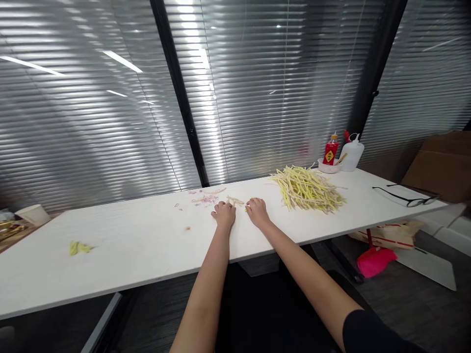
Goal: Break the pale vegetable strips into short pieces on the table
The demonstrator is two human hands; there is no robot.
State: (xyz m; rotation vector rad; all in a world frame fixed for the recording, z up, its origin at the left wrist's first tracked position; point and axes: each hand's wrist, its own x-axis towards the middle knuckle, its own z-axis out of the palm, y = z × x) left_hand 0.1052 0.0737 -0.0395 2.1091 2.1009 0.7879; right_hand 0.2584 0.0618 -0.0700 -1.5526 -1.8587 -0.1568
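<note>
My left hand (223, 214) rests on the white table (147, 240), fingers curled down at the tabletop. A short gap away, my right hand (258, 213) is also bent at the fingers, with a small yellow bit at its fingertips. Between them, a few short, pale cream strips (235, 200) lie by the fingertips of my left hand. What either hand grips is too small to make out. Right of my hands spreads a large loose pile of thin yellow and cream strips (307, 189). Small pink and purple loops, perhaps rubber bands (209, 199), are scattered beyond my left hand.
A yellow clump (80, 247) sits at the left. On the right are a red-labelled bottle (330, 151) in a shallow bowl (329, 167), a white squeeze bottle (352, 154) and black glasses (412, 200). Window blinds (250, 98) rise behind the table.
</note>
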